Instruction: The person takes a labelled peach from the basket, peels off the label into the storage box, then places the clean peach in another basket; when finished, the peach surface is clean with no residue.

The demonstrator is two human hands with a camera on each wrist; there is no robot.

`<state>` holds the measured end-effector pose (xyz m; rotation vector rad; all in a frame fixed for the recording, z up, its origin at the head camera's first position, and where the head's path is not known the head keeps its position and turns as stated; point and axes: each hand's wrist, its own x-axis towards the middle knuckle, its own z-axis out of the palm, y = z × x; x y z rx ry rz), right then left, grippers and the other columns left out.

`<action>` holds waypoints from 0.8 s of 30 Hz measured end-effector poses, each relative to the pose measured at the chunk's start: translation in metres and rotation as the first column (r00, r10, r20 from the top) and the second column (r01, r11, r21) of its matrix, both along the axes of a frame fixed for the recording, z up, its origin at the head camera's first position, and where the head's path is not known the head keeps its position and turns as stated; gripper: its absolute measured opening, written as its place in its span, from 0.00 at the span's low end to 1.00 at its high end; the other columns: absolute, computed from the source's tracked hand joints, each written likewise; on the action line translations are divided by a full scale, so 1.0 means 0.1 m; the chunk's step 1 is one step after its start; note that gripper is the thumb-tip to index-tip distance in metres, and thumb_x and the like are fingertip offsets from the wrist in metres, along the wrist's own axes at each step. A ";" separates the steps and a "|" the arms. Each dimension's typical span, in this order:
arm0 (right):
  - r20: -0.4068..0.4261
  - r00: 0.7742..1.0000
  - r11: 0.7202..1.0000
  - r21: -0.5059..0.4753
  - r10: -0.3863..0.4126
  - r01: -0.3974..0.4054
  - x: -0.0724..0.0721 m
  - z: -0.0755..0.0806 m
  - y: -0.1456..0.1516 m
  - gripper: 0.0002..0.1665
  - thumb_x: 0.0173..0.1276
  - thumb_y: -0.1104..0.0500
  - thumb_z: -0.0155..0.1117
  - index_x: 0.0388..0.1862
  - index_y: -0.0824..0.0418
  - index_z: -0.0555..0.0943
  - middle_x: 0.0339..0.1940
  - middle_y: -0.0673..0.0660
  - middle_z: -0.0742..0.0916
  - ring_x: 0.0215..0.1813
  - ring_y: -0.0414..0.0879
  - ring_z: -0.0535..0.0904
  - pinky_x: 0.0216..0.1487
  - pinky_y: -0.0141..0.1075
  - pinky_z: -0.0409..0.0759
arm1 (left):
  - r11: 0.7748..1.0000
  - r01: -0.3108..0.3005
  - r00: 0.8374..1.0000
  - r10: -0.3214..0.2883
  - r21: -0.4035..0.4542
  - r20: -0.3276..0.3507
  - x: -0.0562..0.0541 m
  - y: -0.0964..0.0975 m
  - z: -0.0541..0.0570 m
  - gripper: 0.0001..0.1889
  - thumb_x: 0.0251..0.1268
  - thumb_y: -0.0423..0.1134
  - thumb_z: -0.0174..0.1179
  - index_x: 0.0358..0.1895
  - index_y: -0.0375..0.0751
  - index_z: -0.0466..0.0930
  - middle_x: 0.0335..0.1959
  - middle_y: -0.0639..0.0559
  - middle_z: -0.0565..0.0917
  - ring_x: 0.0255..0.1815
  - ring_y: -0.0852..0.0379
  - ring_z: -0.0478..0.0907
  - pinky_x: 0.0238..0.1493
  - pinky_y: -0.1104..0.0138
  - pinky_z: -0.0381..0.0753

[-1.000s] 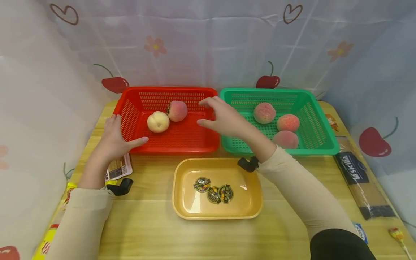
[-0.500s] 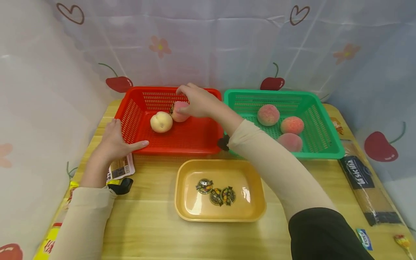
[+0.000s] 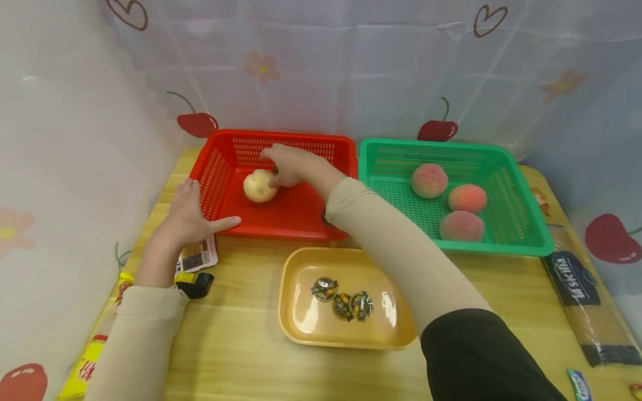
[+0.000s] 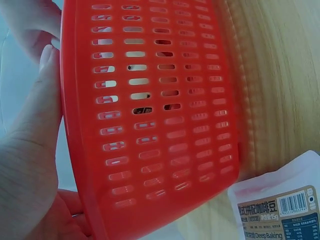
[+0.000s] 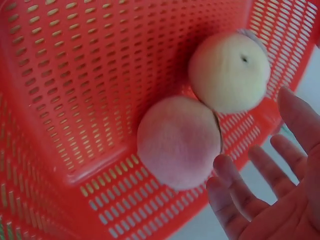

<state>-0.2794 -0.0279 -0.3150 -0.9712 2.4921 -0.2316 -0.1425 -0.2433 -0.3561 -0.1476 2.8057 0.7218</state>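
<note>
My right hand (image 3: 291,164) reaches down into the red basket (image 3: 281,231) with its fingers spread. In the right wrist view, its fingertips are right beside a pink peach (image 5: 180,142). From the head view that peach is mostly hidden under the hand. A pale cream peach (image 3: 259,186) lies against it, nearer the left wall. My left hand (image 3: 188,220) rests at the basket's front left corner, fingers along the outer side and thumb stretched over the front rim. The left wrist view shows the left thumb lying along the rim.
A green basket (image 3: 501,250) with several pinkish peaches (image 3: 466,199) stands on the right. In front is a yellow tray (image 3: 346,340) with round stickers. A brown pouch (image 3: 198,257), yellow packets (image 3: 85,367) and a dark-labelled bag (image 3: 577,284) lie along the sides.
My right hand has moved left and down, from over the red basket's right side to the pink peach. The left hand keeps its place on the corner. The head view has shifted slightly.
</note>
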 end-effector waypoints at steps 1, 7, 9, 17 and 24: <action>-0.007 1.000 1.000 0.018 0.022 -0.022 0.00 -0.02 -0.03 0.40 0.70 0.50 0.64 0.78 0.52 0.61 0.75 0.55 0.68 0.69 0.46 0.69 0.74 0.40 0.68 | 1.000 0.001 1.000 -0.001 0.001 0.001 0.00 0.01 0.00 0.73 0.50 0.71 0.66 0.77 0.27 0.24 0.79 0.30 0.26 0.80 0.28 0.29 0.74 0.33 0.45; -0.045 0.997 0.993 0.106 0.064 -0.059 0.04 -0.12 -0.13 0.42 0.68 0.51 0.66 0.78 0.43 0.60 0.76 0.49 0.66 0.70 0.46 0.68 0.71 0.47 0.71 | 1.000 0.003 1.000 -0.003 0.003 -0.001 0.01 0.10 0.00 0.73 0.49 0.72 0.66 0.77 0.28 0.26 0.80 0.31 0.28 0.80 0.30 0.29 0.75 0.34 0.45; -0.059 0.997 0.989 0.143 0.050 -0.041 0.06 -0.14 -0.16 0.44 0.68 0.49 0.66 0.78 0.38 0.58 0.77 0.46 0.64 0.70 0.45 0.68 0.67 0.53 0.73 | 1.000 0.002 1.000 -0.002 0.007 -0.001 0.01 0.13 0.01 0.73 0.49 0.72 0.66 0.77 0.28 0.26 0.80 0.31 0.28 0.81 0.31 0.29 0.75 0.34 0.45; -0.085 0.994 0.986 0.159 0.061 -0.047 0.07 -0.23 -0.18 0.34 0.66 0.49 0.64 0.70 0.44 0.65 0.64 0.49 0.74 0.60 0.44 0.73 0.64 0.44 0.72 | 1.000 -0.002 1.000 0.002 0.018 0.014 0.01 0.19 0.03 0.73 0.49 0.72 0.66 0.77 0.30 0.24 0.80 0.33 0.26 0.81 0.32 0.26 0.76 0.35 0.43; -0.116 0.990 0.979 0.194 0.084 -0.061 0.10 -0.27 -0.14 0.39 0.66 0.54 0.64 0.73 0.50 0.61 0.75 0.56 0.69 0.69 0.48 0.72 0.73 0.45 0.68 | 1.000 -0.007 1.000 0.007 0.028 0.028 -0.02 0.24 0.04 0.73 0.49 0.72 0.66 0.77 0.31 0.23 0.80 0.34 0.26 0.81 0.34 0.26 0.77 0.37 0.42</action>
